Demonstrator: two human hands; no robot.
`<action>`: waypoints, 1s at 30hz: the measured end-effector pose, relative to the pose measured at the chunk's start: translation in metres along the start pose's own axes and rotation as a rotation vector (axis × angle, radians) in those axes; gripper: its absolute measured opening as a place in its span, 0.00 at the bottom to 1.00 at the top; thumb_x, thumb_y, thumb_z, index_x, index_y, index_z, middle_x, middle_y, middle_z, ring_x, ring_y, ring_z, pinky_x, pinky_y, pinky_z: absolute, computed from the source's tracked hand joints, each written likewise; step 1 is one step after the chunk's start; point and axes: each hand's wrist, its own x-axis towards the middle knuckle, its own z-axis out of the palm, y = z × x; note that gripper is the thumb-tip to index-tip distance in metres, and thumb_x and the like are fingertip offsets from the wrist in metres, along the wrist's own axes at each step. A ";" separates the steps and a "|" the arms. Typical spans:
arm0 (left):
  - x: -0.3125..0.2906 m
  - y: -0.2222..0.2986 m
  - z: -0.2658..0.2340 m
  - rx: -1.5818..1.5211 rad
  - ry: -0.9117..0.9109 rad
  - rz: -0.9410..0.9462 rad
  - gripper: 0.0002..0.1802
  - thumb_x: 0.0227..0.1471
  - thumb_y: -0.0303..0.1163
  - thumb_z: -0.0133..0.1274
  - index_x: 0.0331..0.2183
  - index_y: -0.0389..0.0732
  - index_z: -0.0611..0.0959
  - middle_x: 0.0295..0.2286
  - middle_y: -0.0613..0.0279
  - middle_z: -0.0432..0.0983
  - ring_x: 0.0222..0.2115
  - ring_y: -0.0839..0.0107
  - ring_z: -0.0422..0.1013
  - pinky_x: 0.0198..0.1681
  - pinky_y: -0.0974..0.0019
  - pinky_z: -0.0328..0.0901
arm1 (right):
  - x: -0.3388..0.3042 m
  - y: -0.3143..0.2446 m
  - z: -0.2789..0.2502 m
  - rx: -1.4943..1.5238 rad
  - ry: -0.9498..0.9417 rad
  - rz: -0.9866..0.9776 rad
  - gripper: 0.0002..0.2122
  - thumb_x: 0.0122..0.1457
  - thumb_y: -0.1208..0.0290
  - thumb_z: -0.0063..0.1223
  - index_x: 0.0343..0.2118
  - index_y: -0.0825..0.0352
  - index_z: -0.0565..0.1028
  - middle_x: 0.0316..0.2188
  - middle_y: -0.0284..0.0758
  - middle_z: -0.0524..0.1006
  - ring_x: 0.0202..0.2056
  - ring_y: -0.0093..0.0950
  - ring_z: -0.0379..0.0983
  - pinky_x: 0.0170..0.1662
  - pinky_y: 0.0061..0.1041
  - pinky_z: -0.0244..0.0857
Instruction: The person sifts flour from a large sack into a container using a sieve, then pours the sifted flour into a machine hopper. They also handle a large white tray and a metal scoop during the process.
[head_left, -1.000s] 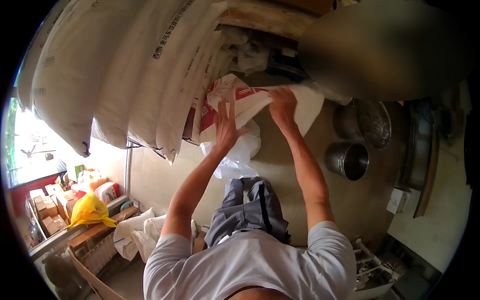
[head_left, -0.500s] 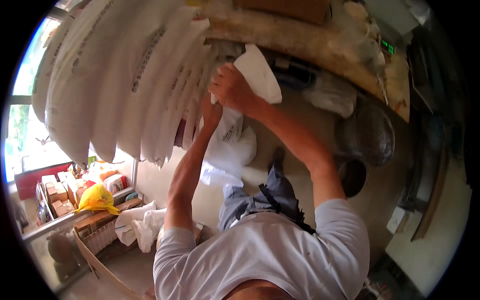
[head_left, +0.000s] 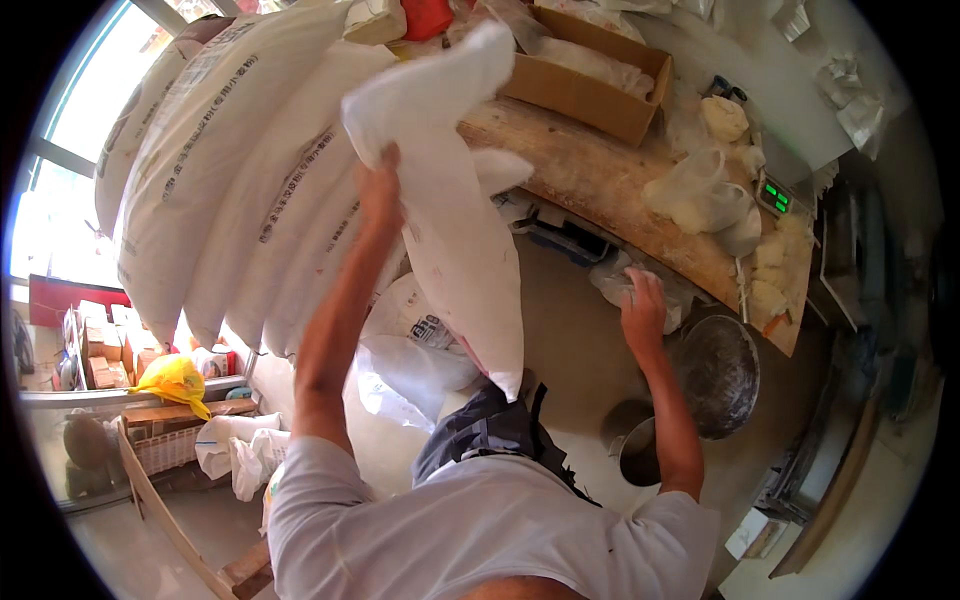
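Note:
My left hand (head_left: pixel 378 190) grips a long white woven sack (head_left: pixel 445 205) near its upper part. The sack hangs slack, its top smeared by motion and its pointed lower corner down by my lap. My right hand (head_left: pixel 643 303) is held out to the right with its fingers apart and nothing seen in them. It appears over a clear plastic bag (head_left: pixel 607 278) beneath the worktable's edge; whether it touches the bag I cannot tell. Behind my left arm, several full white sacks (head_left: pixel 240 190) stand packed side by side.
A wooden worktable (head_left: pixel 600 185) carries a cardboard box (head_left: pixel 590 95), a plastic bag of dough (head_left: pixel 700 195) and a scale with a green display (head_left: pixel 775 197). A large round metal bowl (head_left: pixel 715 375) and a metal pot (head_left: pixel 637 455) stand at the right. Lower left sits a yellow bag (head_left: pixel 172 380).
My hands, together on white material before, are now far apart. The left has raised the sack into view, and the right has swung out to the right, off the sack.

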 end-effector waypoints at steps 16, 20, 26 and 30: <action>0.278 0.100 0.129 0.252 0.163 0.623 0.41 0.57 0.53 0.55 0.59 0.29 0.69 0.52 0.39 0.71 0.50 0.51 0.71 0.52 0.51 0.68 | -0.072 0.104 0.029 0.001 -0.195 0.490 0.13 0.58 0.75 0.54 0.47 0.68 0.76 0.40 0.45 0.79 0.41 0.45 0.77 0.45 0.40 0.71; 0.348 -0.011 0.095 0.770 0.246 0.649 0.47 0.54 0.62 0.54 0.59 0.29 0.70 0.47 0.36 0.74 0.47 0.46 0.73 0.51 0.49 0.69 | -0.106 0.134 0.026 -0.229 -0.239 0.536 0.11 0.57 0.74 0.52 0.43 0.66 0.78 0.40 0.44 0.80 0.43 0.44 0.77 0.47 0.40 0.71; 0.346 -0.068 0.069 1.036 0.251 0.692 0.48 0.48 0.66 0.60 0.50 0.28 0.80 0.44 0.35 0.79 0.46 0.42 0.75 0.52 0.48 0.68 | -0.162 0.182 -0.042 -0.156 0.050 0.547 0.08 0.57 0.72 0.50 0.38 0.66 0.78 0.36 0.44 0.79 0.41 0.46 0.76 0.45 0.44 0.69; 0.229 -0.049 0.065 0.853 0.065 1.254 0.42 0.50 0.47 0.66 0.59 0.32 0.72 0.56 0.41 0.71 0.54 0.46 0.70 0.60 0.47 0.61 | -0.239 0.211 -0.110 -0.235 0.146 0.662 0.08 0.58 0.71 0.48 0.36 0.66 0.78 0.34 0.46 0.78 0.40 0.49 0.74 0.46 0.47 0.68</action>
